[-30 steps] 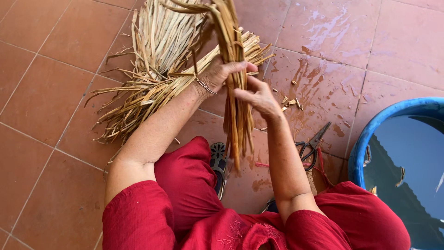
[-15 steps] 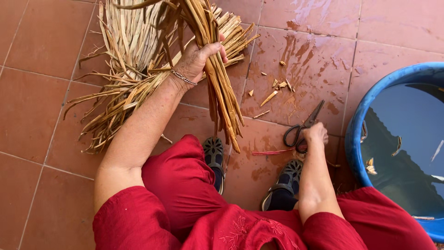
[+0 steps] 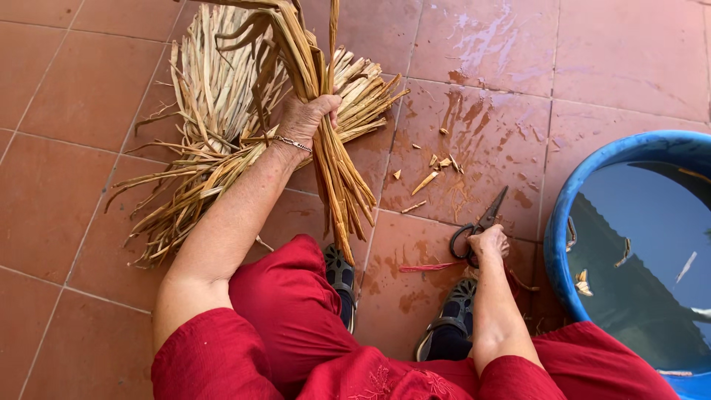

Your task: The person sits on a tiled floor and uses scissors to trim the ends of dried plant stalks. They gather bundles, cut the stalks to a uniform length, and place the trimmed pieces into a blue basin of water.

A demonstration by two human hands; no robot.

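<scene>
My left hand (image 3: 305, 116) grips a bundle of dried reed strips (image 3: 335, 174) and holds it upright, its cut ends hanging down toward my left shoe. A thin bracelet is on that wrist. My right hand (image 3: 488, 243) rests on the floor tiles with its fingers closed on the handles of black scissors (image 3: 481, 222), whose blades point away to the upper right. A red string (image 3: 431, 267) lies on the tiles just left of that hand.
A loose heap of dried reeds (image 3: 215, 126) lies on the red tiles behind my left arm. Small cut reed bits (image 3: 433, 174) are scattered on the wet tiles. A blue tub of water (image 3: 592, 178) stands at right. My legs are in red trousers.
My right hand left the bundle, dropped to the floor at right and closed on the scissors. My left hand keeps holding the bundle upright.
</scene>
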